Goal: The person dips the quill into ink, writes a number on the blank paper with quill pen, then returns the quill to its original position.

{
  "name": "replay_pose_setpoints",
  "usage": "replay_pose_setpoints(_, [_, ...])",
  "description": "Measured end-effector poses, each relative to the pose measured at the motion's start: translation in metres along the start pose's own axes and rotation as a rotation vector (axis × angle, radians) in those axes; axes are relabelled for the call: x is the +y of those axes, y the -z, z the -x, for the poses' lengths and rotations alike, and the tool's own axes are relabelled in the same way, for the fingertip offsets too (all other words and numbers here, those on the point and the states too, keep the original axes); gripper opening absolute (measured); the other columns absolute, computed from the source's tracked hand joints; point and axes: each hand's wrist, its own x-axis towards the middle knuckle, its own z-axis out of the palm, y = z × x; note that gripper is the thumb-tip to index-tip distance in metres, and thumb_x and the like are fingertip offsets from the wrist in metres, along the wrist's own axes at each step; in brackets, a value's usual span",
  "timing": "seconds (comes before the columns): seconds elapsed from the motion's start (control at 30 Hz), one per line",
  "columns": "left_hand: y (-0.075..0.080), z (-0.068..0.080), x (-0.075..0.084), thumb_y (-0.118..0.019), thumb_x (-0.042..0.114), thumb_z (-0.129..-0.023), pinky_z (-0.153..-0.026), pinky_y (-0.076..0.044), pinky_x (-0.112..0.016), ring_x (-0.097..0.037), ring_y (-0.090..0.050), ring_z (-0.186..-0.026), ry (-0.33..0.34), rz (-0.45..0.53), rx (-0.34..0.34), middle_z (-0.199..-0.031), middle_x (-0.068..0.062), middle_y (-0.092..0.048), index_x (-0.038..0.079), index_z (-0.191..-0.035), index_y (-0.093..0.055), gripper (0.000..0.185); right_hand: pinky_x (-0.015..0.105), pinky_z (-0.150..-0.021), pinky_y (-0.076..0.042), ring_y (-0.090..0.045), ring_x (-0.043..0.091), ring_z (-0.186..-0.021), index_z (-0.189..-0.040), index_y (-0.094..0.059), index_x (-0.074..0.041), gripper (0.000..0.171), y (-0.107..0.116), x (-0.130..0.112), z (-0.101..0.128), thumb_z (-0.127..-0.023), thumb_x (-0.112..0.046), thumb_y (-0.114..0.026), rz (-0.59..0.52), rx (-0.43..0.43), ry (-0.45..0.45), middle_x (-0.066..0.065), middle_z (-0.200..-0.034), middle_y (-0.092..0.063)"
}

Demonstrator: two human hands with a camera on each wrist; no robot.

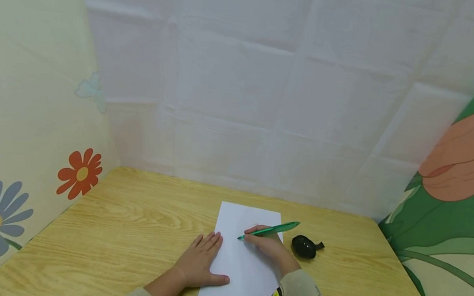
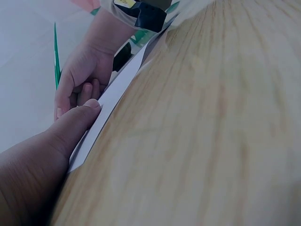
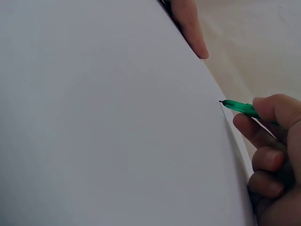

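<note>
A white sheet of paper [image 1: 247, 260] lies on the wooden table [image 1: 157, 215]. My right hand [image 1: 270, 246] pinches a green pen [image 1: 283, 227] between thumb and fingers, its tip at the paper's middle. In the right wrist view the pen [image 3: 240, 106] points at the sheet [image 3: 117, 117], and whether the tip touches cannot be told. Faint reddish marks [image 1: 255, 224] show near the paper's top. My left hand [image 1: 200, 262] lies flat with fingers spread, over the paper's left edge; its thumb [image 2: 80, 115] rests on the sheet in the left wrist view.
A round black object [image 1: 304, 247] with a short tab sits on the table right of the paper. White cloth [image 1: 232, 85] hangs behind the table. Flower-printed cloths stand at left [image 1: 34, 110] and right [image 1: 451, 213].
</note>
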Motion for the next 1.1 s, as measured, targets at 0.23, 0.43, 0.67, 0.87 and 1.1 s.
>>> replay_pose_setpoints(0.23, [0.0,0.0003,0.0,-0.053,0.08,-0.078,-0.122,-0.016,-0.054,-0.031,-0.022,-0.151,-0.01,-0.001,0.01,-0.161,-0.015,-0.028,-0.001,-0.152,-0.03,0.112,0.025,-0.071,-0.043,-0.053,0.013,-0.083,-0.101,-0.074,-0.008,0.024,-0.0012,-0.0011,0.0014,-0.083,-0.022,-0.076,0.006,0.006,0.013,0.002,-0.103,-0.071])
replay_pose_setpoints(0.43, [0.0002,-0.0002,-0.0003,-0.054,0.08,-0.078,-0.122,-0.016,-0.054,-0.031,-0.023,-0.151,-0.013,-0.003,0.012,-0.161,-0.015,-0.028,-0.001,-0.152,-0.031,0.112,0.025,-0.073,-0.044,-0.055,0.014,-0.085,-0.101,-0.074,-0.009,0.023,-0.0012,-0.0022,0.0025,-0.083,-0.023,-0.076,0.023,-0.001,-0.005,0.001,-0.102,-0.072])
replay_pose_setpoints(0.67, [0.0013,0.0,0.0003,-0.054,0.081,-0.077,-0.122,-0.016,-0.054,-0.031,-0.022,-0.151,-0.005,0.003,0.006,-0.161,-0.015,-0.028,0.0,-0.152,-0.031,0.112,0.025,-0.069,-0.044,-0.053,0.014,-0.08,-0.102,-0.074,-0.011,0.023,-0.0007,-0.0003,0.0017,-0.083,-0.025,-0.076,0.035,-0.031,-0.02,-0.002,-0.098,-0.071])
replay_pose_setpoints(0.87, [0.0018,0.0007,0.0005,-0.054,0.08,-0.077,-0.122,-0.016,-0.054,-0.031,-0.023,-0.151,-0.004,0.004,0.004,-0.161,-0.015,-0.028,-0.001,-0.152,-0.031,0.112,0.026,-0.069,-0.043,-0.052,0.015,-0.079,-0.101,-0.074,-0.011,0.023,-0.0009,0.0008,0.0024,-0.083,-0.026,-0.076,0.045,-0.045,-0.016,-0.002,-0.098,-0.071])
replay_pose_setpoints(1.1, [0.0022,0.0001,0.0004,-0.054,0.08,-0.077,-0.122,-0.016,-0.054,-0.031,-0.022,-0.151,-0.007,-0.001,0.004,-0.161,-0.015,-0.028,-0.001,-0.152,-0.031,0.112,0.026,-0.069,-0.041,-0.05,0.015,-0.078,-0.1,-0.075,-0.011,0.023,-0.0002,0.0006,0.004,-0.083,-0.026,-0.076,0.042,-0.047,-0.002,-0.003,-0.095,-0.07])
